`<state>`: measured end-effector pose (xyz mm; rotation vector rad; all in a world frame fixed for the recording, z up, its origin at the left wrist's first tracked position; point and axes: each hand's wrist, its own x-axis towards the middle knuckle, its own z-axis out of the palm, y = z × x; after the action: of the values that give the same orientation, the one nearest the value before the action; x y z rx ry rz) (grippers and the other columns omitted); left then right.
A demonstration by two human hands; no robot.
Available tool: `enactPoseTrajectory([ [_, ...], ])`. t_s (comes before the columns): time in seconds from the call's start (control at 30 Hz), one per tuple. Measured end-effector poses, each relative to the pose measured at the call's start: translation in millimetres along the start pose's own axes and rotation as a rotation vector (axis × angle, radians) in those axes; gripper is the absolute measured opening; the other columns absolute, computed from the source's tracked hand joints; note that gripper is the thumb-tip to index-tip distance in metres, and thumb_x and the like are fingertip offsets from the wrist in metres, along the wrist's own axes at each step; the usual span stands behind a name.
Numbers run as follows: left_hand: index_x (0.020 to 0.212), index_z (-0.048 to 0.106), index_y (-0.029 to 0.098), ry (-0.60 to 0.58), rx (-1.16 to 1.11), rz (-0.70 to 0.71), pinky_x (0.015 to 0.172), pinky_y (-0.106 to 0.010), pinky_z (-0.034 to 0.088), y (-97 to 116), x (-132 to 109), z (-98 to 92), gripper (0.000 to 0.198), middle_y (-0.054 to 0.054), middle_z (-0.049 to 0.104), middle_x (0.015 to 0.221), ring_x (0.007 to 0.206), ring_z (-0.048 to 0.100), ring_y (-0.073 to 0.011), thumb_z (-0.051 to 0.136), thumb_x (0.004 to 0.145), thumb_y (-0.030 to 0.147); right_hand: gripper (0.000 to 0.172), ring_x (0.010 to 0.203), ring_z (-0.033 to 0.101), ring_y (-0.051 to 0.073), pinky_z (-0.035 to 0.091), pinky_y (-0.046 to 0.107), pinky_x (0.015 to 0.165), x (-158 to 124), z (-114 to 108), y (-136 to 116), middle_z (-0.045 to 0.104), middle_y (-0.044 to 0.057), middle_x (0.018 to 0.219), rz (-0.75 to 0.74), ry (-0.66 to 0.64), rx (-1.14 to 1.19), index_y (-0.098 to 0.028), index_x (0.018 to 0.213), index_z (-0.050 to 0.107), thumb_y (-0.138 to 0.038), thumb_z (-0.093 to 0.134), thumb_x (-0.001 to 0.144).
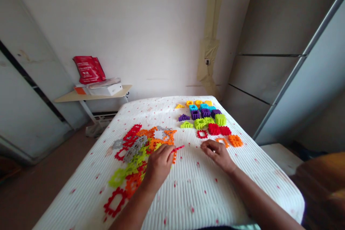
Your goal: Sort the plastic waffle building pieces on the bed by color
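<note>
My left hand pinches a red plastic building piece, seen edge-on with its tip pointing right. A loose heap of toothed interlocking pieces lies beside and beyond this hand: red frames, grey pieces, lime green pieces and orange pieces. To the right, my right hand hovers low over the cloth with its fingers curled together, and nothing shows in them. Close behind it are an orange frame, a stack of orange squares and a single red square frame.
Colour-sorted rows stand farther back: red stacks, lime green stacks, purple stacks, blue pieces and yellow pieces. A ribbed white cover spans the table. Beyond are a side table with a red bag and a fridge.
</note>
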<state>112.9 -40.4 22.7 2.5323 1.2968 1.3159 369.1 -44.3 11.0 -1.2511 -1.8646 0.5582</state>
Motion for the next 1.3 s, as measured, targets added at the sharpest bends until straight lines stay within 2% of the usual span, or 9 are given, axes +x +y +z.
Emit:
enactPoseTrajectory([
  [0.13, 0.08, 0.056, 0.019, 0.032, 0.051, 0.165, 0.07, -0.025, 0.051, 6.2, -6.2, 23.9, 0.017, -0.003, 0.065, 0.076, 0.073, 0.063, -0.0141, 0.045, 0.08, 0.005, 0.035, 0.072, 0.057, 0.015, 0.044, 0.025, 0.06, 6.4, 0.0, -13.4, 0.065, 0.005, 0.086, 0.09, -0.128, 0.243, -0.017, 0.097, 0.064, -0.046, 0.058, 0.079],
  [0.3, 0.073, 0.051, 0.02, 0.058, 0.054, 0.265, 0.072, -0.026, 0.053, 4.9, -13.3, 25.8, 0.023, -0.004, 0.065, 0.079, 0.078, 0.063, -0.0148, 0.043, 0.075, -0.001, 0.052, 0.085, 0.057, 0.018, 0.046, 0.026, 0.064, 17.2, 8.9, -31.5, 0.063, 0.008, 0.106, -0.013, -0.333, 0.204, -0.02, 0.109, 0.063, -0.043, 0.074, 0.064],
  [0.5, 0.073, 0.052, 0.02, 0.074, 0.056, 0.262, 0.076, -0.026, 0.052, 2.2, -16.1, 28.9, 0.024, -0.004, 0.064, 0.084, 0.083, 0.062, -0.0142, 0.042, 0.076, -0.002, 0.035, 0.088, 0.059, 0.017, 0.045, 0.028, 0.078, 22.2, 18.8, -54.2, 0.067, 0.005, 0.097, -0.228, -0.396, 0.013, -0.02, 0.101, 0.066, -0.027, 0.073, 0.067],
  [0.67, 0.086, 0.059, 0.019, 0.058, 0.147, 0.125, 0.077, -0.029, 0.049, 2.1, -12.8, 25.0, 0.017, -0.005, 0.064, 0.089, 0.085, 0.06, -0.0159, 0.047, 0.081, 0.008, 0.036, 0.092, 0.058, 0.019, 0.045, 0.03, 0.081, 28.3, 13.5, -44.3, 0.067, 0.006, 0.1, -0.332, -0.347, -0.22, -0.02, 0.105, 0.063, -0.024, 0.069, 0.07],
  [0.73, 0.081, 0.06, 0.019, 0.018, 0.232, 0.042, 0.076, -0.031, 0.047, 0.2, -10.7, 22.0, 0.014, -0.005, 0.064, 0.085, 0.081, 0.059, -0.0169, 0.048, 0.083, 0.013, 0.035, 0.096, 0.057, 0.021, 0.044, 0.032, 0.082, 35.6, 4.2, -32.3, 0.065, 0.008, 0.105, -0.262, -0.216, -0.405, -0.019, 0.108, 0.062, -0.022, 0.065, 0.074],
  [0.83, 0.07, 0.06, 0.019, -0.082, 0.326, -0.042, 0.073, -0.033, 0.043, -4.0, -8.8, 20.9, 0.016, -0.005, 0.062, 0.077, 0.077, 0.056, -0.0174, 0.05, 0.083, 0.016, 0.032, 0.095, 0.058, 0.022, 0.045, 0.031, 0.075, 49.0, -11.9, -14.2, 0.063, 0.01, 0.109, 0.004, -0.09, -0.687, -0.018, 0.11, 0.06, -0.02, 0.058, 0.078],
  [0.93, 0.069, 0.062, 0.02, -0.158, 0.366, -0.081, 0.073, -0.033, 0.04, -6.9, -8.6, 23.3, 0.017, -0.005, 0.061, 0.074, 0.077, 0.054, -0.018, 0.052, 0.082, 0.017, 0.031, 0.091, 0.061, 0.021, 0.044, 0.028, 0.072, 60.2, -20.0, -0.9, 0.064, 0.009, 0.106, 0.158, -0.192, -0.811, -0.018, 0.107, 0.061, -0.017, 0.057, 0.077],
  [1.1, 0.074, 0.065, 0.021, -0.193, 0.356, -0.12, 0.075, -0.035, 0.037, -7.1, -9.5, 25.9, 0.015, -0.005, 0.062, 0.08, 0.082, 0.053, -0.0196, 0.052, 0.082, 0.018, 0.033, 0.094, 0.061, 0.022, 0.043, 0.029, 0.076, 70.4, -15.1, 9.3, 0.065, 0.011, 0.105, 0.206, -0.277, -0.864, -0.016, 0.108, 0.061, -0.012, 0.055, 0.076],
  [1.3, 0.076, 0.066, 0.021, -0.194, 0.337, -0.146, 0.074, -0.035, 0.037, -5.1, -8.5, 25.5, 0.016, -0.005, 0.062, 0.077, 0.083, 0.053, -0.0203, 0.051, 0.082, 0.018, 0.027, 0.091, 0.062, 0.022, 0.044, 0.029, 0.072, 75.4, -9.2, 16.2, 0.066, 0.012, 0.1, 0.211, -0.265, -0.937, -0.016, 0.103, 0.063, -0.015, 0.055, 0.078],
])
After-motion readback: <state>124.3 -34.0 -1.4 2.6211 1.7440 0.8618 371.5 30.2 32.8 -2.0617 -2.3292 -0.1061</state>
